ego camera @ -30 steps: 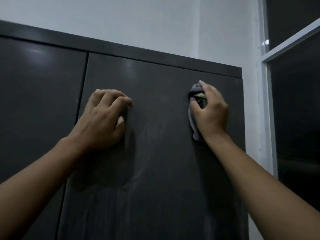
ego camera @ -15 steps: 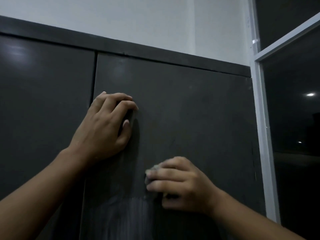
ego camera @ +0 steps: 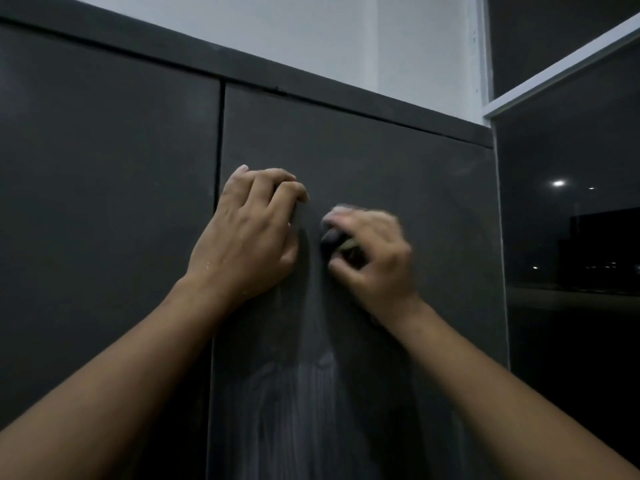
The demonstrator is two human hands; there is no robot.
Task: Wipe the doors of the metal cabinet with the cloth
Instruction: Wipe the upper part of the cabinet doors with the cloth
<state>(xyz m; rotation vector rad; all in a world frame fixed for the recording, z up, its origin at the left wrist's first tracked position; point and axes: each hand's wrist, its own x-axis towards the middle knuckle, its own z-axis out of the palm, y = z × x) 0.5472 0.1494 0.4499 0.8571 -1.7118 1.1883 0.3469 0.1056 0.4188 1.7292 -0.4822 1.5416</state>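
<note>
Both hands are pressing on the right door (ego camera: 398,161) of the metal cabinet (ego camera: 311,81), close together but apart. Left hand (ego camera: 249,237) is bracing beside the seam, fingers curled, empty. Right hand (ego camera: 375,261), blurred, is clutching one cloth (ego camera: 334,239) against the panel. Two doors are showing, the left door (ego camera: 104,174) alongside.

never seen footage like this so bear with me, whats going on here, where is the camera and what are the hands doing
No machine here: these are a person's two bare hands, filmed by one camera worn on the head. Ahead stands a dark metal cabinet with two doors. The left hand, fingers curled, braces on the right door. The right hand, blurred, grips a crumpled cloth against that door. Pale streaks show lower down.
</note>
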